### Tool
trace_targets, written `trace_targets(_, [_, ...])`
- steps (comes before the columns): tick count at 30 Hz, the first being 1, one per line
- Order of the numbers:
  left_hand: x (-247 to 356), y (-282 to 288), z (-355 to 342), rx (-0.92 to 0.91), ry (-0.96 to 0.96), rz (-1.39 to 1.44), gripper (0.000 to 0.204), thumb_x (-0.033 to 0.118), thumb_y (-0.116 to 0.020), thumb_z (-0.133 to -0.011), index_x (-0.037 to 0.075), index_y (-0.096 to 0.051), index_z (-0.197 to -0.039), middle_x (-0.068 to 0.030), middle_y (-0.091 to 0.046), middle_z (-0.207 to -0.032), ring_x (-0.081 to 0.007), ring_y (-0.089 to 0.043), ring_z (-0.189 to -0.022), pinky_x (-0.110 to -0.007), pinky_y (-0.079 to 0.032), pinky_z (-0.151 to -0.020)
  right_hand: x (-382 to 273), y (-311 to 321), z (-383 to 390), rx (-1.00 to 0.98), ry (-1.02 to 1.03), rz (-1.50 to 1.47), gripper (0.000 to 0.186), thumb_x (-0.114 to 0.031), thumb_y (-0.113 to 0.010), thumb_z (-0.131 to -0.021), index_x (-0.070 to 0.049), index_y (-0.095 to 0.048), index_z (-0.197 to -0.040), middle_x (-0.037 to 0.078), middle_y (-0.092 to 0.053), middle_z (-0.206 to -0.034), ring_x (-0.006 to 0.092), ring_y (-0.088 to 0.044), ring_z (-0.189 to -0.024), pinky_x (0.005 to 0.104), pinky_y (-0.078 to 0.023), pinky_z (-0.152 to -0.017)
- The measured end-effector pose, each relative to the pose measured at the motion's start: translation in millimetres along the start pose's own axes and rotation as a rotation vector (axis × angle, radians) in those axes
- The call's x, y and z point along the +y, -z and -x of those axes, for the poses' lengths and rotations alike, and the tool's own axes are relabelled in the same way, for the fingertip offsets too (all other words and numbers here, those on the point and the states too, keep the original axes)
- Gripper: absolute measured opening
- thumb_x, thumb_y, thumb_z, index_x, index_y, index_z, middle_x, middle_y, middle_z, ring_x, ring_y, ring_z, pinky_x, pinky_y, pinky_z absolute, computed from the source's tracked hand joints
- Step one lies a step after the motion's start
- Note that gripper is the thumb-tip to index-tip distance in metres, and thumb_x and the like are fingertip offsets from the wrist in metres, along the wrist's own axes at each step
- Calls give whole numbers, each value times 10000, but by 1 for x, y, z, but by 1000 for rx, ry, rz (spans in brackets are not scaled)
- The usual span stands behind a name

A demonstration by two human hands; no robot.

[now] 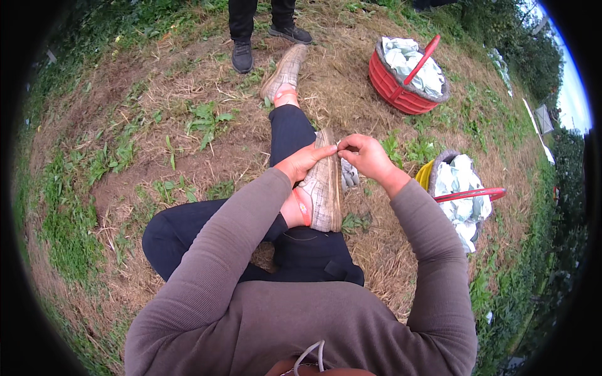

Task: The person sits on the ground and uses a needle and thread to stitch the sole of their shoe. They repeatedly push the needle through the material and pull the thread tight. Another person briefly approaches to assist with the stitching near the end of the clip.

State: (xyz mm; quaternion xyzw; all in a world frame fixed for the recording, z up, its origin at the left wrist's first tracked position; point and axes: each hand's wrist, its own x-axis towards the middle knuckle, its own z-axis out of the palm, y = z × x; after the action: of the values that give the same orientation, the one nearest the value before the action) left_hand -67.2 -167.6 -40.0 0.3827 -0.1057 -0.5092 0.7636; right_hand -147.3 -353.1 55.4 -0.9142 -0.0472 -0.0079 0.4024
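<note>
My left hand (303, 162) is closed over the upper of a worn, dirty white shoe (322, 195), its thumb stretched toward the sole edge. The shoe is on my own foot, which lies across my other leg, and an orange-red sock edge shows at the ankle. Just right of the sole, my right hand (369, 158) pinches its thumb and fingers together near my left thumb; what they hold, if anything, is too small to make out. Partly hidden behind the right hand, a grey and white bundle (349, 175) lies beside the shoe.
A red basket (401, 94) filled with pale crumpled cloth or plastic stands at the far right. Nearer, a yellow basket (424, 176) with a red handle holds similar material. Another person's dark shoes (242, 57) stand ahead, beyond my outstretched foot. Dry grass and weeds cover the ground.
</note>
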Motion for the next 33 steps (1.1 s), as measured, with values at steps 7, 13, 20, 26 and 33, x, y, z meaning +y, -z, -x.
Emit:
trace_targets(7, [2,0,3,1,15,-7,559,363,-766,-939,53,-578,-1364,-88,-702,-1205,-204,-692,-1067,-391,-566,-945,1,5,-5,-18,163,85,127,-82,-771,-835,-41,-737,-950,127,-719,-941,291,-711,-902,381,-565,-818])
trace_targets(13, [2,1,2,17,28,-16,548,369,-768,-938,52,-586,-1347,-82,-699,-1196,-192,-693,-1041,-378,-573,-919,11,6,-5,-21,234,39,155,-60,-794,-820,-36,-734,-962,108,-719,-937,252,-718,-878,358,-574,-804])
trace_targets(20, [0,2,0,21,30,-19,572,364,-771,-936,41,-565,-1360,-95,-698,-1189,-202,-702,-1026,-381,-582,-909,35,-10,0,-32,-87,-562,149,41,-787,-845,-1,-734,-978,33,-703,-998,118,-686,-929,278,-582,-832])
trace_targets(26, [-1,5,-2,21,52,-15,687,390,-800,-904,52,-506,-1425,-94,-667,-1223,-198,-676,-1078,-375,-565,-937,44,-9,-5,-61,-18,-574,133,53,-774,-853,6,-731,-970,33,-693,-1023,119,-681,-946,276,-578,-837])
trace_targets(33, [-3,4,-3,43,42,-12,620,385,-780,-926,37,-542,-1381,-100,-696,-1185,-204,-707,-1020,-384,-593,-907,47,-21,5,71,34,-574,118,44,-771,-848,0,-725,-948,55,-690,-1054,146,-679,-986,295,-569,-882])
